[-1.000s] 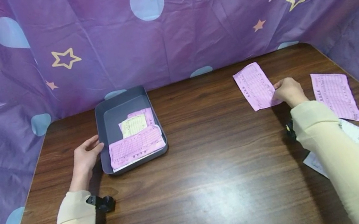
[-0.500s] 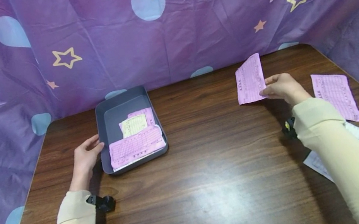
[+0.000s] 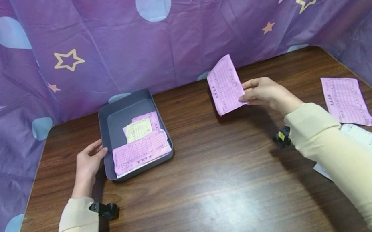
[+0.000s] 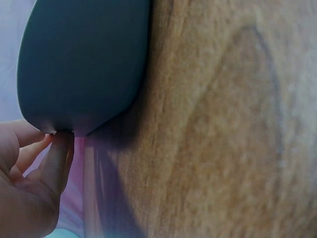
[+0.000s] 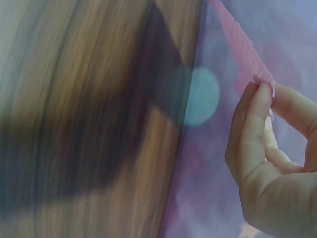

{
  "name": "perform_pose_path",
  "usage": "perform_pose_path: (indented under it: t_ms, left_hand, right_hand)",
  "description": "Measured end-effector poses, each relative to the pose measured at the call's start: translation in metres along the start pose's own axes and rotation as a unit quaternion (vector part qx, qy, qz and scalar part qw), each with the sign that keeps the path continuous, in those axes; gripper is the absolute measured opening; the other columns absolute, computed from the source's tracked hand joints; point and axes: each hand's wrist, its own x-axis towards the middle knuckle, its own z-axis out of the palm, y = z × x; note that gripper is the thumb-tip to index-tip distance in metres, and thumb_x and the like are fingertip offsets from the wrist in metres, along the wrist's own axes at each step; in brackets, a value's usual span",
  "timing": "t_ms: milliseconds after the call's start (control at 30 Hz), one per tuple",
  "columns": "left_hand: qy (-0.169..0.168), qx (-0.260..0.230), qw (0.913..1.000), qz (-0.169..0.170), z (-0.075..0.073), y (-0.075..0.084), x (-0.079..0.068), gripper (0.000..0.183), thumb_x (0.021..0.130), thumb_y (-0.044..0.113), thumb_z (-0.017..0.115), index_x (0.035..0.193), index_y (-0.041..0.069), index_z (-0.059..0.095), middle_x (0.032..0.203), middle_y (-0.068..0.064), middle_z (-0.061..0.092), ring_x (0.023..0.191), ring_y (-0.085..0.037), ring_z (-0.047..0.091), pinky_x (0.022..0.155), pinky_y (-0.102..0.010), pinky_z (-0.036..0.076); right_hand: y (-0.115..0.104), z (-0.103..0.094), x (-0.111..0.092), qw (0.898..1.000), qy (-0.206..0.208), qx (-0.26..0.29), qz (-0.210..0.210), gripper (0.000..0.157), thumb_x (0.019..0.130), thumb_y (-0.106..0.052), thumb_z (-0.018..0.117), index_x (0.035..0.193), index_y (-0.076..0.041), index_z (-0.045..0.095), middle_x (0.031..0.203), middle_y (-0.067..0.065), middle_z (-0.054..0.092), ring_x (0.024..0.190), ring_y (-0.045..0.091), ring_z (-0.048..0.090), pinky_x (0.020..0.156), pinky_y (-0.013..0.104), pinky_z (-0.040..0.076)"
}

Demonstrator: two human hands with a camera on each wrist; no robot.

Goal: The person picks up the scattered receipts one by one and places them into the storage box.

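A dark grey tray (image 3: 111,108) stands on the left of the table, holding several paper slips. My left hand (image 3: 88,164) pinches its left side, thumb at the rim and fingers against the outer wall; the left wrist view shows the fingertips (image 4: 63,139) at the tray's dark wall (image 4: 84,59). My right hand (image 3: 266,93) pinches a pink printed paper slip (image 3: 226,85) by its lower right edge, thumb and fingers closing on it. The slip stands tilted up over the back of the table. In the right wrist view, the pink slip (image 5: 245,52) appears almost edge-on.
Another pink slip (image 3: 346,100) lies at the table's right, with white printed papers (image 3: 365,140) partly under my right sleeve. Inside the tray are a pink slip (image 3: 140,152) and a pale yellow slip (image 3: 138,130). A purple curtain (image 3: 116,42) hangs behind the wooden table (image 3: 217,176).
My right hand has lifted the pink slip from the table at the back right and carried it left, tilting it upright. The left hand and tray have stayed in place.
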Motion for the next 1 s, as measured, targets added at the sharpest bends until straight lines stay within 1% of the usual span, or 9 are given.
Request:
perform_pose_path:
  t_ms: [67,133,300,433,533,633,767,867,1000]
  left_hand:
    - [-0.001,0.001,1.0000,0.001,0.000,0.000,0.000,0.047,0.096,0.010,0.052,0.142,0.003,0.043,0.139,-0.019,0.052,0.124,-0.020,0.051,0.078,-0.008,0.039]
    - [-0.002,0.001,1.0000,0.002,0.001,0.000,0.000,0.048,0.096,0.010,0.052,0.142,0.003,0.043,0.140,-0.020,0.052,0.128,-0.024,0.049,0.080,-0.010,0.039]
    - [-0.003,0.001,1.0000,0.002,0.001,0.000,0.001,0.048,0.096,0.011,0.052,0.142,0.004,0.043,0.140,-0.019,0.052,0.128,-0.024,0.048,0.082,-0.012,0.039]
    - [-0.004,0.003,1.0000,0.004,0.002,0.000,0.001,0.048,0.096,0.012,0.052,0.142,0.004,0.043,0.140,-0.018,0.052,0.127,-0.023,0.048,0.081,-0.010,0.039]
    - [-0.005,0.005,1.0000,0.002,0.002,0.000,0.001,0.048,0.096,0.012,0.052,0.143,0.004,0.043,0.140,-0.018,0.052,0.128,-0.023,0.048,0.082,-0.012,0.040]
    - [-0.007,0.003,1.0000,0.003,0.001,0.000,0.000,0.048,0.096,0.012,0.051,0.143,0.005,0.042,0.141,-0.018,0.051,0.127,-0.022,0.049,0.087,-0.015,0.043]
    - [-0.005,0.004,0.9999,0.010,-0.001,0.000,-0.001,0.048,0.096,0.011,0.052,0.142,0.004,0.044,0.140,-0.018,0.052,0.121,-0.015,0.053,0.081,-0.009,0.042]
    - [-0.003,0.007,0.9999,0.012,-0.002,0.000,-0.002,0.047,0.096,0.011,0.053,0.142,0.003,0.044,0.140,-0.018,0.052,0.120,-0.015,0.052,0.074,-0.004,0.038]
    - [-0.006,0.001,0.9999,0.011,-0.001,0.000,-0.002,0.048,0.096,0.011,0.052,0.142,0.003,0.043,0.140,-0.018,0.051,0.127,-0.021,0.049,0.076,-0.005,0.037]
  right_hand:
    - [-0.006,0.011,0.000,1.000,-0.012,0.006,-0.003,0.052,0.088,0.003,0.057,0.135,0.012,0.035,0.073,-0.020,0.061,0.073,-0.005,0.058,0.071,0.013,0.052]
    - [-0.011,0.022,-0.001,1.000,-0.024,0.007,-0.007,0.055,0.088,0.004,0.057,0.137,0.013,0.033,0.074,-0.019,0.062,0.072,-0.005,0.059,0.070,0.014,0.052]
    - [-0.021,0.052,-0.003,0.999,-0.046,0.026,-0.012,0.057,0.087,0.006,0.057,0.137,0.014,0.034,0.074,-0.016,0.062,0.071,-0.002,0.060,0.067,0.015,0.051]
    - [-0.023,0.076,0.001,0.998,-0.056,0.042,-0.010,0.054,0.085,0.008,0.057,0.135,0.014,0.037,0.075,-0.013,0.062,0.069,0.000,0.059,0.066,0.015,0.051]
    - [-0.024,0.094,0.004,0.997,-0.059,0.050,-0.008,0.052,0.085,0.010,0.057,0.134,0.014,0.039,0.077,-0.010,0.061,0.068,0.001,0.060,0.066,0.016,0.052]
    - [-0.026,0.113,0.006,0.996,-0.061,0.067,-0.009,0.051,0.084,0.011,0.056,0.133,0.014,0.041,0.077,-0.007,0.060,0.066,0.002,0.060,0.065,0.017,0.053]
    - [-0.027,0.140,0.007,0.995,-0.054,0.083,-0.012,0.049,0.083,0.011,0.058,0.130,0.014,0.044,0.081,0.000,0.061,0.064,0.003,0.059,0.061,0.016,0.052]
    - [-0.024,0.160,0.009,0.996,-0.043,0.074,-0.014,0.046,0.082,0.011,0.060,0.127,0.012,0.049,0.088,0.007,0.063,0.064,0.003,0.058,0.062,0.017,0.052]
    - [-0.019,0.183,0.011,0.996,-0.033,0.074,-0.020,0.043,0.080,0.012,0.062,0.122,0.012,0.052,0.089,0.011,0.063,0.063,0.004,0.057,0.062,0.017,0.054]
